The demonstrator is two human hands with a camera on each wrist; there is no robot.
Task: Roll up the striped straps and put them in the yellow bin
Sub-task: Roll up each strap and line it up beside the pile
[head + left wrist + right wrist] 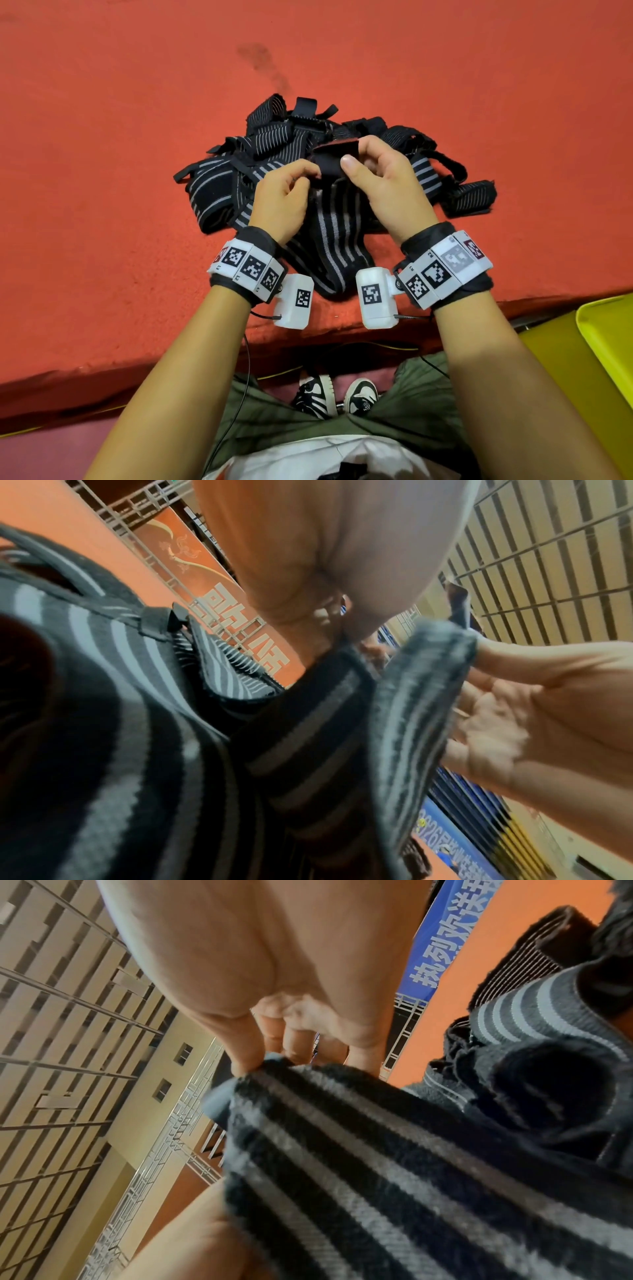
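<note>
A black strap with grey stripes (pixel 337 236) hangs from both my hands over the red table. My left hand (pixel 291 192) pinches the left side of its top end. On the right side, my right hand (pixel 373 171) pinches the same black end (pixel 330 161) between thumb and fingers. The strap's lower part (pixel 329 274) rests on the table near the front edge. In the left wrist view the strap (pixel 308 737) runs up to my fingers; the right wrist view has it (pixel 377 1150) pinched at its edge. A pile of more striped straps (pixel 274 144) lies just behind my hands.
The yellow bin (pixel 606 342) stands low at the right, beyond the table's front edge (pixel 137 363). Red table surface (pixel 102 137) spreads left and behind the pile. My legs and shoes (pixel 335 397) are below the edge.
</note>
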